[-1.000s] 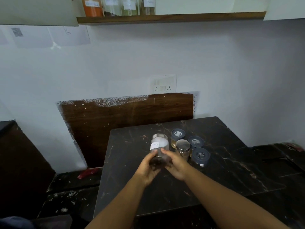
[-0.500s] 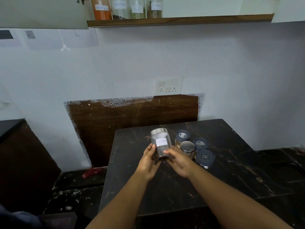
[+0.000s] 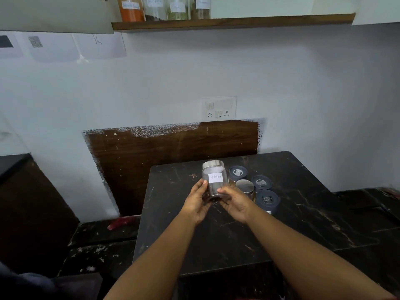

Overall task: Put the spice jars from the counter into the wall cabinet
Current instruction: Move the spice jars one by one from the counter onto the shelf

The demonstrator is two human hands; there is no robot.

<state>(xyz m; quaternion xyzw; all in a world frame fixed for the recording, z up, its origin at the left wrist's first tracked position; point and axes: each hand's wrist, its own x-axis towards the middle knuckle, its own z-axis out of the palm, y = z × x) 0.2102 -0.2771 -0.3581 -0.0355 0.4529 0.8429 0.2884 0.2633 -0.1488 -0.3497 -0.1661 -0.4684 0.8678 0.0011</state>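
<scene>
Two hands are cupping one jar, and you are working from the left side of the scene toward the right. Far up on the left, the wall cabinet's (image 3: 216, 20) open shelf is already carrying a row of labelled jars (image 3: 164, 7), with bare shelf running off to their right. Below, your left hand (image 3: 198, 200) is pressing its fingers (image 3: 203, 184) against the left wall of the cloves jar (image 3: 214, 179), and your right hand (image 3: 234, 201) is closing on the lower right side, so both hands are gripping it between them. You are holding the jar above the tabletop (image 3: 292, 213), nearly upright, its steel lid leaning slightly away from you and the long axis pointing up toward the shelf. Judging from this, the lift is the step in hand: the shelf is lying well above and a little left of the jar, so your left hand is looking like the nearer one for the reach, though either could carry it. To the right, four more jars are waiting just beside your right hand: three with dark lids (image 3: 260, 182) and one with a steel lid (image 3: 244, 187), all standing on the tabletop.
</scene>
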